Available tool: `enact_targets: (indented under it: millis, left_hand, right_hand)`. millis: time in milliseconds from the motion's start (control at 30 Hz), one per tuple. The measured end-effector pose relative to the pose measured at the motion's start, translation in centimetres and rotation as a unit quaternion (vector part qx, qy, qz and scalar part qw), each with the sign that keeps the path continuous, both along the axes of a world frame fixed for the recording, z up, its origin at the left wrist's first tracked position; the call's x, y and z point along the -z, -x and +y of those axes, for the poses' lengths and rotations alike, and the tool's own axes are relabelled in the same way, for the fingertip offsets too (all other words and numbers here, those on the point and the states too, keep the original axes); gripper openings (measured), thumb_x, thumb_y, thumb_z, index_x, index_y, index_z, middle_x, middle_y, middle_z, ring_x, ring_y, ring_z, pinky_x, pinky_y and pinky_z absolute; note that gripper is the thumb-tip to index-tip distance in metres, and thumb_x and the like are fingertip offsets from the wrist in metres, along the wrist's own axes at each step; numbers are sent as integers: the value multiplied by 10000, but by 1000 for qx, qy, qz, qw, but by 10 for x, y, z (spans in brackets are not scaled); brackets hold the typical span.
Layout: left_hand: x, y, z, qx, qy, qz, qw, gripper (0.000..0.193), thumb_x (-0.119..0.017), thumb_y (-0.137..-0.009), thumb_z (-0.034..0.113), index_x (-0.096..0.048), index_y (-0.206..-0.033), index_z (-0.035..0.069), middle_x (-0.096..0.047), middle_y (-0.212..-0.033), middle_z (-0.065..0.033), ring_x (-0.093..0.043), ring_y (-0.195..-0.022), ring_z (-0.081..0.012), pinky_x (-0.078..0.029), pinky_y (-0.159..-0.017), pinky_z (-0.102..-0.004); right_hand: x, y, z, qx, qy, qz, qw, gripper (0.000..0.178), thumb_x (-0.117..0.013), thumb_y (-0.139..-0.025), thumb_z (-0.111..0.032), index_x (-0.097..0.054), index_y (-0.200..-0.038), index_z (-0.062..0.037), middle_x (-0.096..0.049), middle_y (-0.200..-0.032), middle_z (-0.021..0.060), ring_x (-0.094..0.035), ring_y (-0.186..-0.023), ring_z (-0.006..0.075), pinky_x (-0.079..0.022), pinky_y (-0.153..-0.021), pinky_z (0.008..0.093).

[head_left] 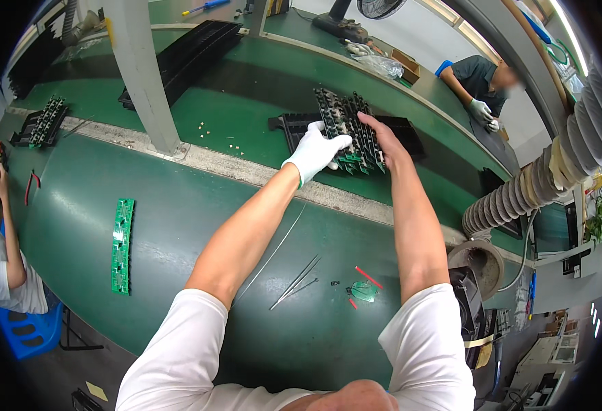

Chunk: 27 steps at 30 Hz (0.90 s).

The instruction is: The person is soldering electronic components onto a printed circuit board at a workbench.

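My left hand [316, 151], in a white glove, and my bare right hand [384, 140] grip a bundle of long circuit boards [347, 130] from its two sides. The boards stand side by side, green with rows of dark parts along them. Beneath and behind the bundle lies a black slotted tray [407, 133] on the far strip of the green bench. My left thumb lies across the near face of the boards; the other fingers are partly hidden. Nearer and to the left, a single green circuit board strip [122, 246] lies flat on the bench.
Thin metal rods [293, 283], a red stick [369, 277] and a small green piece [364, 292] lie between my forearms. A grey post [140, 82] rises at left. A ribbed duct [541, 161] hangs at right. Co-workers sit at far right [479, 85] and left [10, 257].
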State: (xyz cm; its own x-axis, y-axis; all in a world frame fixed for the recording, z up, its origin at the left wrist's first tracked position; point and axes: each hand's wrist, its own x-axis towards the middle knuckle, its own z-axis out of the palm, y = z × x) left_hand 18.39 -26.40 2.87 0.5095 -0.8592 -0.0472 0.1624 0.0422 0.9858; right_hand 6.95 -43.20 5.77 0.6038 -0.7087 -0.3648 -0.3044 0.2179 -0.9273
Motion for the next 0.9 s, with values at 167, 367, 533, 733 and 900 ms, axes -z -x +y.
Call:
enact_targets:
  millis: [167, 367, 533, 733, 900]
  left_hand:
    - [-13, -2, 0, 13, 45, -13, 999, 772, -726, -853, 312, -372, -1378, -130, -648, -1085, -210, -598, -576, -117, -486, -502, -204]
    - [-50, 17, 47, 190, 35, -11, 981, 554, -721, -859, 290, -516, -1234, -62, -687, -934, -117, -560, -579, -87, -436, -464, -187]
    - [-29, 56, 99, 248, 15, 16, 968, 408, -711, -872, 288, -582, -1147, 16, -688, -885, -57, -532, -574, -59, -380, -454, -142]
    - [-17, 70, 131, 222, -94, -262, 934, 439, -634, -892, 467, -674, -918, 30, -677, -765, -73, -579, -636, -141, -467, -573, -256]
    - [-24, 4, 92, -22, -142, -435, 889, 631, -566, -891, 571, -707, -829, -41, -686, -743, -151, -620, -693, -278, -504, -708, -369]
  right_hand:
    - [-18, 19, 26, 29, -38, -128, 991, 429, -714, -857, -360, -679, -1063, 15, -722, -927, 76, -676, -774, 158, -526, -606, 248]
    - [-37, 70, 92, 143, -3, -135, 981, 474, -721, -865, -358, -643, -1094, 49, -708, -1001, 139, -684, -822, 182, -557, -654, 276]
    - [-19, 112, 175, 224, 27, -93, 970, 644, -736, -864, -418, -529, -1202, 90, -665, -1093, 199, -695, -860, 213, -577, -729, 304]
    - [21, 135, 194, 181, 101, -29, 978, 832, -812, -781, -390, -408, -1321, 97, -626, -1161, 239, -683, -944, 268, -569, -805, 343]
    - [36, 137, 189, 169, 138, -17, 976, 826, -836, -751, -308, -400, -1332, 85, -630, -1155, 239, -684, -920, 277, -574, -793, 358]
